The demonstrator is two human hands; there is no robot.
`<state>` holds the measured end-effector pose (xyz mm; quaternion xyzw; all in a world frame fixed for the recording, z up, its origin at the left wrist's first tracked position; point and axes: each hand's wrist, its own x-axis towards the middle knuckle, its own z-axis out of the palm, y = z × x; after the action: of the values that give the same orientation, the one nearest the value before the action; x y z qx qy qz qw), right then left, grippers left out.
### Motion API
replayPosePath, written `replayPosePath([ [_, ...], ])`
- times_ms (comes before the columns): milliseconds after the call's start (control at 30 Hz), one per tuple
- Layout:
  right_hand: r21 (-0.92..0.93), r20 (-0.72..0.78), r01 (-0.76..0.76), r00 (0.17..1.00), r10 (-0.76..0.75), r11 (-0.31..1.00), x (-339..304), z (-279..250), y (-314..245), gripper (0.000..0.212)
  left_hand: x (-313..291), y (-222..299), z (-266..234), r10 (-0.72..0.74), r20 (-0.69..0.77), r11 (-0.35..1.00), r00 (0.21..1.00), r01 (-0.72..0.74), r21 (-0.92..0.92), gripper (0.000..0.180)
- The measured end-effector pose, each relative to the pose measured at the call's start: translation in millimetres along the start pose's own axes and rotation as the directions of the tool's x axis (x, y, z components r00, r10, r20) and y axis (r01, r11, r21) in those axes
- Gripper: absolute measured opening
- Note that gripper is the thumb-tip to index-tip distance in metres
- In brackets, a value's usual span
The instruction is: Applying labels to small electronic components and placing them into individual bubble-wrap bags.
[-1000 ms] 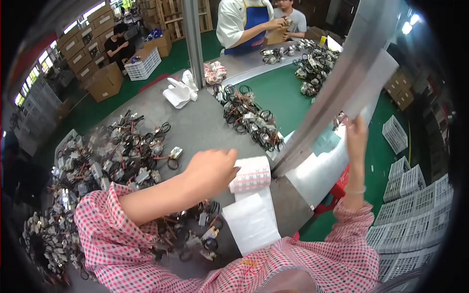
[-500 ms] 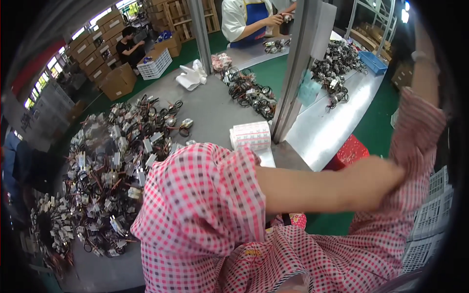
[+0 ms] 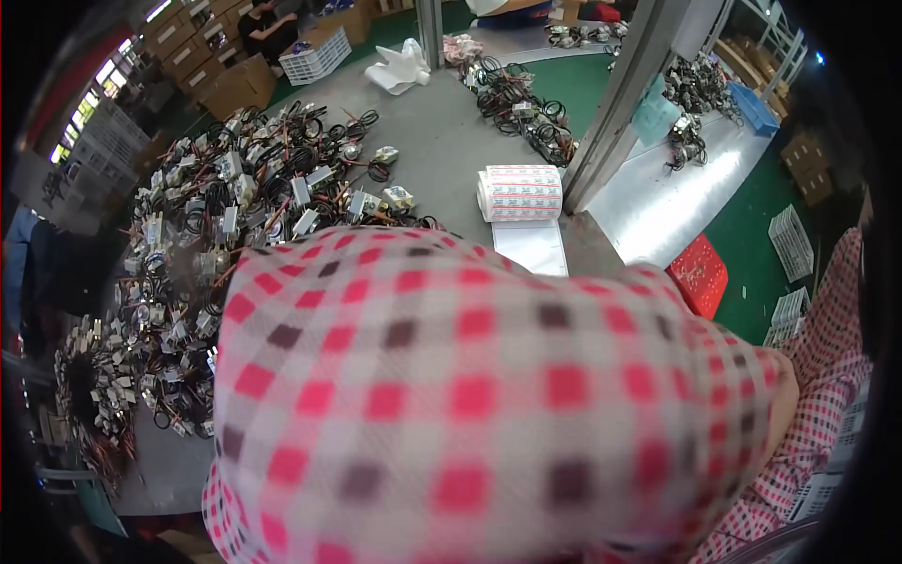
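One roll of labels (image 3: 524, 193) lies on the grey table (image 3: 423, 141) beside the metal post (image 3: 625, 103), its pale strip (image 3: 531, 246) running toward the wearer. The step in hand seems a reach across the body, the left sleeve (image 3: 470, 348) meeting the right sleeve (image 3: 834, 320). Left hand and right hand are out of sight, so I cannot tell how far their fingers open or what they hold. Working at the strip would call for lifting that blocking sleeve; wired parts (image 3: 225, 226) heap leftward

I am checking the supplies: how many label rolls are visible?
1: the label roll lies on the grey table, beside the nearer metal post. The checked sleeve may hide others.
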<state>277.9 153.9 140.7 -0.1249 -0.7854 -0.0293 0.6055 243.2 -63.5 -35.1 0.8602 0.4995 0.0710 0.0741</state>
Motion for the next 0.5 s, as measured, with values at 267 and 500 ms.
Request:
replayPosePath([
  [267, 0.13, 0.419, -0.01, 0.907, -0.046, 0.991, -114, -31, -44, 0.041, -70, -74, 12, -0.159, -0.096, 0.932, 0.983, 0.181, 0.313, 0.07],
  [500, 0.161, 0.963, -0.324, 0.258, -0.077, 0.932, -281, 45, -99, 0.096, -133, -136, 36, -0.232, 0.037, 0.914, 0.972, 0.205, 0.35, 0.069],
])
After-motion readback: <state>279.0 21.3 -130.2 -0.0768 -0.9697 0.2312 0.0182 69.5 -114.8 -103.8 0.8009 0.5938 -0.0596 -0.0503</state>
